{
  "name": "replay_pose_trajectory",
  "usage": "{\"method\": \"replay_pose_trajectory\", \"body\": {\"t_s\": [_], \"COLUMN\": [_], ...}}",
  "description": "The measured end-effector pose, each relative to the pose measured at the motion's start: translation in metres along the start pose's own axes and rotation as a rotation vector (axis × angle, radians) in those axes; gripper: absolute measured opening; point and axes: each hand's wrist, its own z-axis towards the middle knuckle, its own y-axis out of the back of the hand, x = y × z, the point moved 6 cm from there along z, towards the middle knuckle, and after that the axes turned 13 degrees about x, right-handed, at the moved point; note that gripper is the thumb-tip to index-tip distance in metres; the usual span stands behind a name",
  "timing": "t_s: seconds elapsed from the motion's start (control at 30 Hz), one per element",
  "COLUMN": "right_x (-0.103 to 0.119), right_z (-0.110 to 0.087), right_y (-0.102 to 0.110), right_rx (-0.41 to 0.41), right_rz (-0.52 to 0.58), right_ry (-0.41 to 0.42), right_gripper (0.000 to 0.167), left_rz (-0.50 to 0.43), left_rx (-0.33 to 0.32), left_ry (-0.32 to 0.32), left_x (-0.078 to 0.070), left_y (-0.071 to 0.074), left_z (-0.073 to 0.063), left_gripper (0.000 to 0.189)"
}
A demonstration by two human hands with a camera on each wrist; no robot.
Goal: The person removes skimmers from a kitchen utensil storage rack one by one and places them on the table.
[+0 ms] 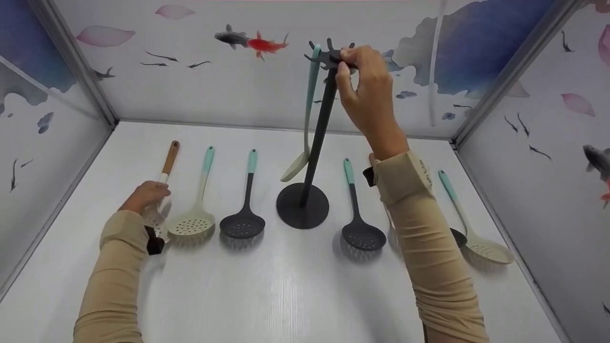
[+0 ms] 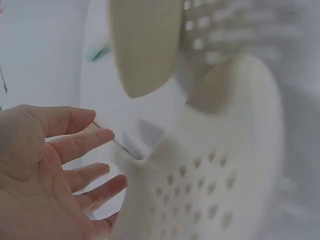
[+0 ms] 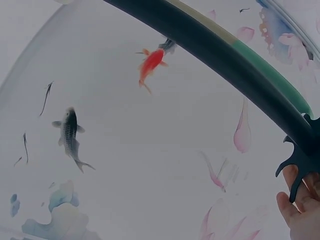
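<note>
A black utensil stand (image 1: 317,138) rises from a round base, with curved hooks around its top. My right hand (image 1: 369,88) pinches this hooked top between thumb and fingers. On a hook at the stand's left hangs a utensil with a turquoise handle (image 1: 312,78) and cream head (image 1: 295,166), seen nearly edge-on. At far left, my left hand (image 1: 145,196) holds a white skimmer with a brown handle (image 1: 170,157) by its shaft. In the left wrist view, thumb and forefinger meet around the thin shaft, beside the perforated head (image 2: 200,190); the other fingers bend loosely.
Left of the stand lie a cream skimmer (image 1: 190,224) and a black skimmer (image 1: 243,224). To its right are another black skimmer (image 1: 364,236) and a cream one (image 1: 488,250). My right sleeve partly covers a dark head (image 1: 458,237). Printed panels enclose the white table (image 1: 267,295).
</note>
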Motion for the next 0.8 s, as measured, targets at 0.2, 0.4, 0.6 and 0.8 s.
{"method": "replay_pose_trajectory", "body": {"t_s": [0.2, 0.4, 0.6, 0.8], "right_x": [0.003, 0.011, 0.013, 0.009], "right_z": [-0.001, 0.001, 0.001, 0.0], "right_y": [0.002, 0.0, 0.0, 0.001], "right_rx": [0.035, 0.058, 0.06, 0.048], "right_rz": [-0.04, -0.061, -0.037, -0.016], "right_ry": [-0.013, 0.0, -0.002, -0.024], "right_gripper": [0.03, 0.03, 0.03, 0.029], "left_rz": [0.026, 0.025, -0.028, -0.077], "left_rx": [-0.108, -0.26, -0.286, -0.209], "left_ry": [-0.113, -0.34, -0.635, -0.862], "left_x": [-0.053, -0.136, -0.22, -0.28], "left_y": [0.012, 0.009, -0.02, -0.057], "left_z": [-0.003, -0.02, -0.039, -0.049], "left_gripper": [0.053, 0.045, 0.042, 0.048]}}
